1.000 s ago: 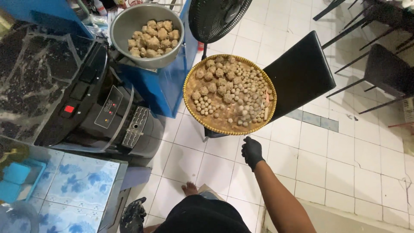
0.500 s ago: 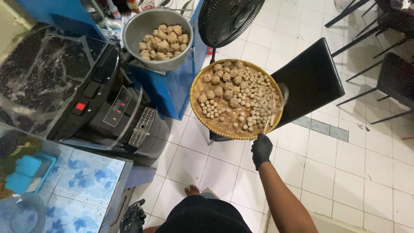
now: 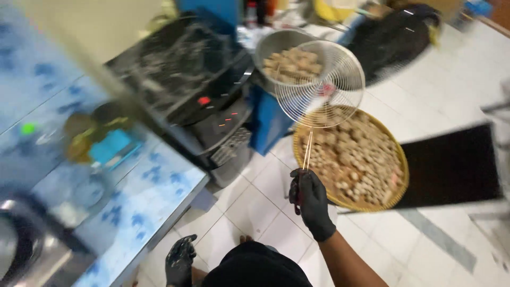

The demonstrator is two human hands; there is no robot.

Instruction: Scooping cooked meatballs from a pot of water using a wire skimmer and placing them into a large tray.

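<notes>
From the head camera, the right hand [image 3: 311, 199], in a black glove, is closed tight around the thin handle of a round wire skimmer [image 3: 320, 83]. The skimmer's net is lifted up above the big yellow tray [image 3: 399, 183] of small pale food balls [image 3: 356, 157], and its far edge overlaps the metal bowl [image 3: 276, 45], which holds more of the same balls. The net looks empty.

The left hand [image 3: 179, 259], also gloved in black, hangs low, far below the tray and close to the person's body. Its fingers look loosely spread and it holds nothing.

The tray sits on a black chair [image 3: 451, 165]. A dark machine [image 3: 196, 101] stands just beside the bowl, on the side away from the tray.

What could go wrong? The handle is long and thin, so the net could wobble and bump the bowl's rim. The tray hangs past the chair's edge, so a hard push could tip it and send balls rolling on the tiled floor [image 3: 249, 204]. The picture is blurry, so small things are hard to tell.
</notes>
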